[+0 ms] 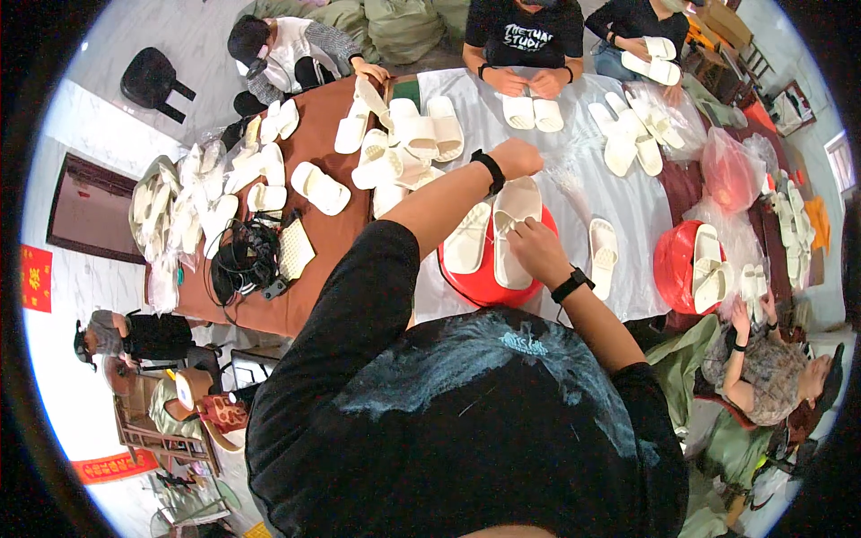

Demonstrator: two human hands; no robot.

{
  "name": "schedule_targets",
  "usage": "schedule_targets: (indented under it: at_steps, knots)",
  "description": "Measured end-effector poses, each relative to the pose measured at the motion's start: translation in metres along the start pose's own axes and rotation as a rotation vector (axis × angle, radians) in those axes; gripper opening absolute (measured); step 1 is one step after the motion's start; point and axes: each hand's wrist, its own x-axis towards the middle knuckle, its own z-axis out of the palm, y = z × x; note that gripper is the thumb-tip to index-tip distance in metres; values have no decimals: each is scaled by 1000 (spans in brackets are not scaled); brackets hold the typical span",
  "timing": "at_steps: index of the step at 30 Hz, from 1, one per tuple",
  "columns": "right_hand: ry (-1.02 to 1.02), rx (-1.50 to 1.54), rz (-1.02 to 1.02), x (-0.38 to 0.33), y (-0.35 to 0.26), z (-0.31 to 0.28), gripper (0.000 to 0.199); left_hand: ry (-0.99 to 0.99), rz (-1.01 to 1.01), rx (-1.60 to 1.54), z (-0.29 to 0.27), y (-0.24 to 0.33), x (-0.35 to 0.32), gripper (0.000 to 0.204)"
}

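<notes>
Touching one white slipper with the right grip: fingers bent and narrow, at the side of the footbed; cannot tell firm hold from mere contact. Left grip: curled tight, just past the slipper's far end; contents hidden, cannot tell empty from pinching.

Under the right grip: red round stand, one, bearing the touched slipper and, to the left, a second slipper; two in all, side by side.

Likely mishaps, by judgement: sliding or tipping off the stand's rounded edge, from uneven sideways pressure by the right grip; knocking the second slipper off, from a low sweep of the left forearm; marking of pale surfaces, from hard rubbing.

Right of the right grip: lone slipper, one. Left of the left grip: slipper pile, overlapping, exact count uncertain. Straight beyond the left grip: slipper pair, two pieces, before a co-worker. Well right of both grips: second red stand, one, with two slippers on top. Well left: black cable bundle, one, on the brown-covered tabletop. Farthest, upper right: held slippers, two.
</notes>
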Motion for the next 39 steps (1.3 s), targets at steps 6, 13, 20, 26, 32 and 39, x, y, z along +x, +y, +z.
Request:
schedule_targets:
  at_steps: [6, 13, 20, 26, 32, 39]
  knots:
    - [-15, 51, 57, -1, 3, 0, 9, 102, -184, -21, -11, -6, -19, 7]
    - [526, 395, 223, 23, -8, -35, 24, 359, -407, -223, -29, 7, -80, 9]
    - [415, 553, 348, 87, 28, -5, 23, 623, -655, -624, -21, 26, -104, 7]
    - [434, 716, 474, 96, 43, 41, 8, 680, -857, -905, 3, 32, -108, 10]
    - [410, 785, 523, 101, 38, 43, 10, 791, -970, -1163, 7, 35, -112, 14]
    - [384, 772, 564, 90, 20, 32, 12, 865, -1008, -1265, 3, 60, -111, 11]
